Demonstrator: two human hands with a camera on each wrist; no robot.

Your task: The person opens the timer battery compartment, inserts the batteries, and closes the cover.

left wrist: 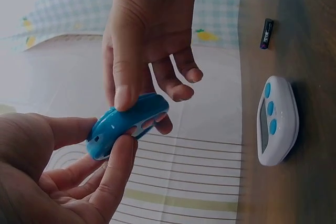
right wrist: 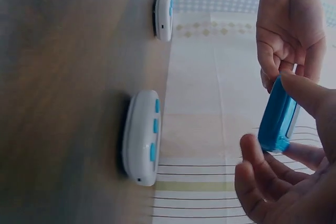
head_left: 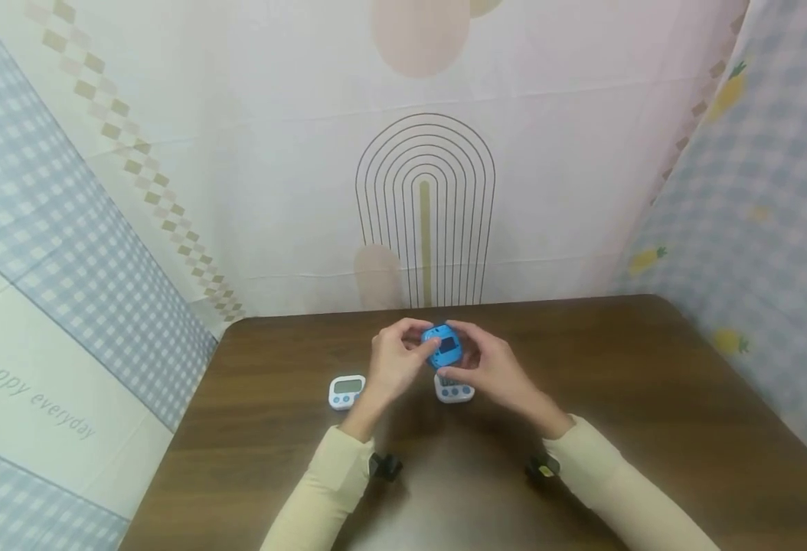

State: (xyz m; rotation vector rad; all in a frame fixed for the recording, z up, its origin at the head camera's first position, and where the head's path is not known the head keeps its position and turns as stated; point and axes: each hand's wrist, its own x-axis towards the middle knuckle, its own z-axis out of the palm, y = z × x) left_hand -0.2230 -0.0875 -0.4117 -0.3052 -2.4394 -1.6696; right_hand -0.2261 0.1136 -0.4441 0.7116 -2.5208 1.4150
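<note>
A blue-backed digital timer (head_left: 447, 350) is held up above the table between both hands, its back with a dark rectangular patch turned toward the head camera. My left hand (head_left: 393, 366) pinches its left side, thumb over the back. On the other side my right hand (head_left: 496, 369) grips it between thumb and index finger, the other fingers loosely bent. The timer's blue case (left wrist: 113, 132) appears edge-on in the left wrist view. Below the hands lies a white timer with blue buttons (head_left: 455, 392), partly covered by the right hand. Another white timer (head_left: 346, 392) lies left of it.
A small dark battery (left wrist: 266, 33) lies on the brown wooden table (head_left: 272, 474) beyond the nearer white timer in the left wrist view. Patterned cloth (head_left: 293, 191) hangs behind the table, with checked cloth (head_left: 755, 229) at the right side.
</note>
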